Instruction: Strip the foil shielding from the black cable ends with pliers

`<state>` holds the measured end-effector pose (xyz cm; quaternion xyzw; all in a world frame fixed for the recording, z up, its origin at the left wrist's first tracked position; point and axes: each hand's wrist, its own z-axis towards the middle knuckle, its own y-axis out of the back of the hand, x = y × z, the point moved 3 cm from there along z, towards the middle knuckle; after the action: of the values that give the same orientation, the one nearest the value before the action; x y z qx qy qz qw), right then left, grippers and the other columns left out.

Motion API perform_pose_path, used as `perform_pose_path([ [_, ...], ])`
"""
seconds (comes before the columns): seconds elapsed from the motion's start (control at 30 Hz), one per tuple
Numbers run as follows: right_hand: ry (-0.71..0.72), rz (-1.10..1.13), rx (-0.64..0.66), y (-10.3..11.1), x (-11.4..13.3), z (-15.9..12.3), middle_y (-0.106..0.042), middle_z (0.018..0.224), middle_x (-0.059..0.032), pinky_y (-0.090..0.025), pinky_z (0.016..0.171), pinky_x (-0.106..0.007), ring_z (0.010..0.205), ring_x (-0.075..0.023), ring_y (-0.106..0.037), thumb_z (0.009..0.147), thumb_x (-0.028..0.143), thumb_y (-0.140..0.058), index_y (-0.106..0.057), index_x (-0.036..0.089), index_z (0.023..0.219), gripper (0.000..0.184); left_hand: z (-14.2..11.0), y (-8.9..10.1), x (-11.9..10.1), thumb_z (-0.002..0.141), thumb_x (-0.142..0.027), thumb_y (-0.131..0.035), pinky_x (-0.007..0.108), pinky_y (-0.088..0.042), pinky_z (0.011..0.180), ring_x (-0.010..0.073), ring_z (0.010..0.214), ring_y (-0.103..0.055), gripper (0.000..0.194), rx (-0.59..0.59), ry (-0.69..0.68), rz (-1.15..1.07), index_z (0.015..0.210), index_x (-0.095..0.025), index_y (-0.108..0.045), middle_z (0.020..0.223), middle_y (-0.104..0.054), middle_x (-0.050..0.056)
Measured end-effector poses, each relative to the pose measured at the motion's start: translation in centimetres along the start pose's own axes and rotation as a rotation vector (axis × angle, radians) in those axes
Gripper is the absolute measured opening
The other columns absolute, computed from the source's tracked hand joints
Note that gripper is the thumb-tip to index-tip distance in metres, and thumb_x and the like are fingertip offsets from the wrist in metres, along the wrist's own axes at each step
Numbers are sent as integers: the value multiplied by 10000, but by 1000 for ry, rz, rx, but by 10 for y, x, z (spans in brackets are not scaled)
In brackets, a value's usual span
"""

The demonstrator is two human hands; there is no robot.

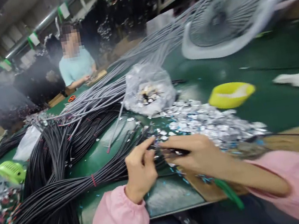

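Note:
My left hand [140, 168] is closed in a pinch at the end of a black cable, beside the fanned ends of a bundle of black cables [110, 171]. A red tie [93, 180] binds this bundle farther left. Close by on the right, my right hand [194, 150] is closed around a slim black tool [182, 151]; its exact kind is blurred and partly hidden by the fingers. The fingertips of both hands nearly meet over the cable ends. Just beyond them spreads a heap of silvery foil scraps [208, 121] with bits of blue.
A clear plastic bag [148, 89] of small parts stands past the foil heap. Grey cables [103, 92] cross the green table [284, 105]. A yellow bowl [232, 95], a white fan [226, 20] and a green fan [11, 171] lie around. A co-worker [76, 65] sits opposite.

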<state>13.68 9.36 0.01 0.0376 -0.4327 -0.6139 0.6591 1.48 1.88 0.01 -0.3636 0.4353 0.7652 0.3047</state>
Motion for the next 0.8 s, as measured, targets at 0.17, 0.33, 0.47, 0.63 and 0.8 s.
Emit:
perform_pose_path([
  [0.17, 70, 100, 12, -2, 10, 6, -632, 589, -20, -409, 505, -190, 517, -102, -558, 743, 121, -516, -632, 150, 673, 139, 12, 2, 11, 835, -317, -464, 173, -375, 387, 70, 394, -457, 326, -35, 186, -148, 1075, -161, -619, 554, -514, -36],
  [0.33, 208, 47, 262, -3, 21, 9, -654, 633, -8, -388, 516, -183, 555, -96, -564, 714, 85, -581, -650, 143, 701, 90, 23, 10, 24, 788, -276, -519, 221, -482, 541, 135, 576, -608, 227, -21, 129, 162, 855, -137, -686, 674, -663, 51],
  [0.47, 262, -38, 427, -2, 24, 11, -677, 700, -15, -392, 546, -191, 623, -109, -586, 703, 59, -596, -670, 131, 779, 128, 29, 14, 31, 772, -254, -530, 264, -501, 576, 174, 648, -640, 198, -34, 4, 375, 825, -153, -692, 779, -693, 93],
  [0.63, -202, -255, 265, 46, -15, 31, -699, 862, 5, -416, 648, -188, 756, -107, -620, 758, 77, -526, -658, 225, 989, 304, 34, 16, 30, 799, -272, -511, 272, -494, 563, 189, 649, -646, 240, -18, -83, 550, 799, -125, -701, 759, -697, 116],
  [0.8, -768, -727, 131, 124, -88, 37, -656, 995, -185, -425, 719, -326, 926, -273, -609, 807, 177, -488, -653, 123, 1048, 297, 35, 16, 24, 810, -275, -503, 270, -493, 576, 188, 658, -652, 256, -3, -150, 593, 805, -117, -705, 768, -707, 117],
])
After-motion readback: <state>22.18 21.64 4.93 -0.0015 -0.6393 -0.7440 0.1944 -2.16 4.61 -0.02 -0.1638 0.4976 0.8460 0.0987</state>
